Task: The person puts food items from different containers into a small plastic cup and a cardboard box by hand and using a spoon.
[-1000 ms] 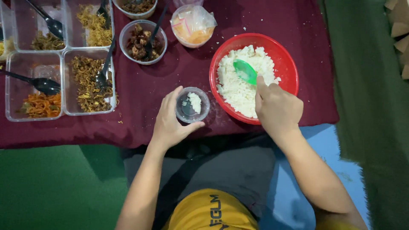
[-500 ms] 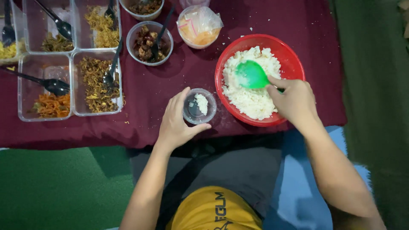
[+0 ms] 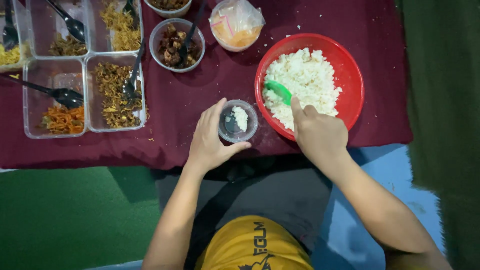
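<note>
My left hand (image 3: 210, 140) sits near the front edge of the maroon cloth (image 3: 200, 90), thumb and fingers curled partway around the small clear cup (image 3: 238, 121), gripping its left wall while the cup stands upright on the cloth with a little clump of white rice in it. My right hand (image 3: 319, 134) is closed around the handle of the green spoon (image 3: 278, 91), index finger stretched along the handle, and the spoon's bowl is pushed down into the white rice (image 3: 305, 82) at the near-left side of the red bowl (image 3: 352, 85). The red bowl rests toward the right edge of the cloth, just beside the small cup, with its near rim partly under my right hand. A few loose grains of rice lie scattered on the cloth around the bowl. Toward the left edge stand clear rectangular containers (image 3: 82, 92) holding shredded orange and brown toppings, each with a black spoon (image 3: 62, 93) resting in it. Near the far edge there is a round clear tub of dark chunks (image 3: 176, 45) with a black spoon, and beside it a cup covered with a plastic bag (image 3: 236, 25) holding something orange
</note>
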